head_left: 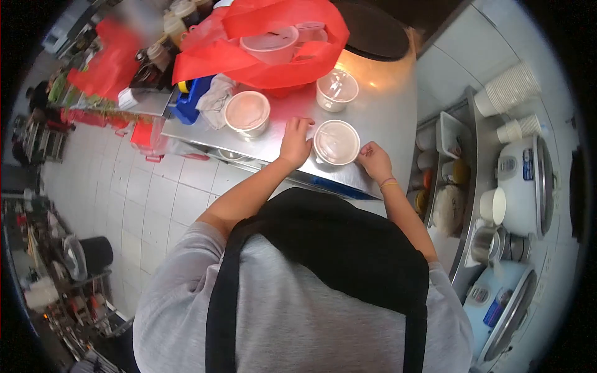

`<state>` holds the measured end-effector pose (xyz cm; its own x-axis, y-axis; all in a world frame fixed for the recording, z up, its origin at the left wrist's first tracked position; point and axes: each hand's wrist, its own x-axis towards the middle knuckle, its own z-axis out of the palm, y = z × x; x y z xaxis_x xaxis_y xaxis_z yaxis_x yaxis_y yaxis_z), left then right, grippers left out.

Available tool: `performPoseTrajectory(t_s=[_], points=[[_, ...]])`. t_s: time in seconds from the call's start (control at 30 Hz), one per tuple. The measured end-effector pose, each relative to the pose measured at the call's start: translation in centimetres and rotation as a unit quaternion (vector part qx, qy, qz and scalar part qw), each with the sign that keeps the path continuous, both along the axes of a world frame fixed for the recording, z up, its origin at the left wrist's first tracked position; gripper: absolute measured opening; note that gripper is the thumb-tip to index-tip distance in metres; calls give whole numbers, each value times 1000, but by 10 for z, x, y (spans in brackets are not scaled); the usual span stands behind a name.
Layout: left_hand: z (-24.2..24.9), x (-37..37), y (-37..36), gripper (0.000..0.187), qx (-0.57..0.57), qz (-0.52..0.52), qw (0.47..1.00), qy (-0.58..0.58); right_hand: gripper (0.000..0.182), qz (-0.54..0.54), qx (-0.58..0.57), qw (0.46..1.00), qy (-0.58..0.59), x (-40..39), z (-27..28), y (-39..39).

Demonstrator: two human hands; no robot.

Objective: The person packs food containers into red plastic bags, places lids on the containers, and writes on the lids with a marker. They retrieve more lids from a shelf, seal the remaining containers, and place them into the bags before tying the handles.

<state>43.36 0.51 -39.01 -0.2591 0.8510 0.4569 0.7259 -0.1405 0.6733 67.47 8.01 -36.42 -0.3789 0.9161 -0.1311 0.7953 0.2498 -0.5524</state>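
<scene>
A round takeaway bowl with a clear lid (336, 142) stands upright on the steel counter between my hands. My left hand (296, 142) is at the bowl's left side, fingers stretched out and slightly apart, holding nothing. On the other side, my right hand (375, 161) has its fingers curled together close against the bowl's right rim; whether they pinch anything is too small to tell. Another lidded bowl (247, 114) sits left of my left hand. Behind the middle one is a third lidded bowl (337, 90).
A red plastic bag (208, 56) holding lidded containers stands at the counter's back. Left of it lie a cloth (216, 102) and a blue object (189, 105). A dark round pan (376, 31) is at the back right. Cup stacks (507, 90) and rice cookers (519, 186) line the right side.
</scene>
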Motion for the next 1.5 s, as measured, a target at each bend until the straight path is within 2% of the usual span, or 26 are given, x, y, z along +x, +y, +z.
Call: performPoseTrajectory(t_s=[0.03,0.1,0.13,0.17,0.2,0.27,0.3,0.37,0.4,0.5,0.6,0.63,0.67,0.7,0.73,0.8,0.83,0.9,1.0,1.1,1.17,1.3,1.4,1.47,1.5], points=[[4,-5,-4,24,-7,0,997,82,21,-36,-24,994,96,1,-9,-2],[0,-9,-7,24,-100,-18,976,-194,34,-93,-78,950,287,-2,-34,1],[-5,-8,-7,26,-134,-27,934,-330,36,-134,-155,886,416,-14,-25,-4],[-9,1,-6,32,-116,-39,907,-404,39,-173,-235,797,528,-29,-3,-17],[-12,16,-5,39,-96,-54,873,-475,42,-213,-314,686,621,-42,9,-25],[40,54,-14,51,-102,-72,819,-560,56,-138,-310,711,615,-54,10,-22],[51,52,-14,51,-94,-87,805,-580,64,-102,-305,721,614,-60,11,-21],[63,45,-11,53,-76,-122,773,-617,62,-116,-294,726,610,-74,51,-31],[62,44,-10,53,-78,-114,793,-594,62,-125,-288,729,608,-78,65,-35],[37,38,-7,58,-108,-87,838,-528,61,-96,-283,766,570,-75,11,-12],[13,24,-17,61,-102,-40,944,-313,63,-115,-246,821,501,-75,27,-14],[0,14,-21,59,-69,-12,969,-237,64,-61,-113,907,401,-72,31,-13],[12,2,-36,56,-46,-49,982,-178,65,-6,27,958,287,-69,35,-8],[41,-16,-57,53,-22,-87,989,-116,67,48,167,971,163,-69,41,-5],[65,-34,-74,50,1,-126,991,-51,69,76,209,970,93,-78,60,-13],[89,-66,-95,41,52,-137,989,12,74,126,285,949,-53,-98,98,-38],[97,-82,-104,37,77,-142,986,42,74,151,263,948,-99,-104,92,-41],[111,-118,-113,32,92,-73,991,57,75,198,217,937,-191,-116,76,-43],[114,-187,-120,27,111,57,989,78,73,174,146,955,-191,-122,84,-33],[130,-248,-127,24,143,147,974,97,74,111,219,960,-133,-133,100,-32],[140,-281,-127,23,152,186,965,102,74,103,212,955,-181,-139,79,-33],[160,-337,-101,26,189,171,961,109,72,82,241,943,-214,-152,67,-37],[159,-359,-53,30,55,54,994,80,68,139,210,968,-21,-199,94,-46],[153,-362,-9,31,39,45,989,139,64,177,236,953,71,-253,104,-61],[155,-359,8,32,27,38,990,135,64,207,264,942,7,-276,106,-66]])
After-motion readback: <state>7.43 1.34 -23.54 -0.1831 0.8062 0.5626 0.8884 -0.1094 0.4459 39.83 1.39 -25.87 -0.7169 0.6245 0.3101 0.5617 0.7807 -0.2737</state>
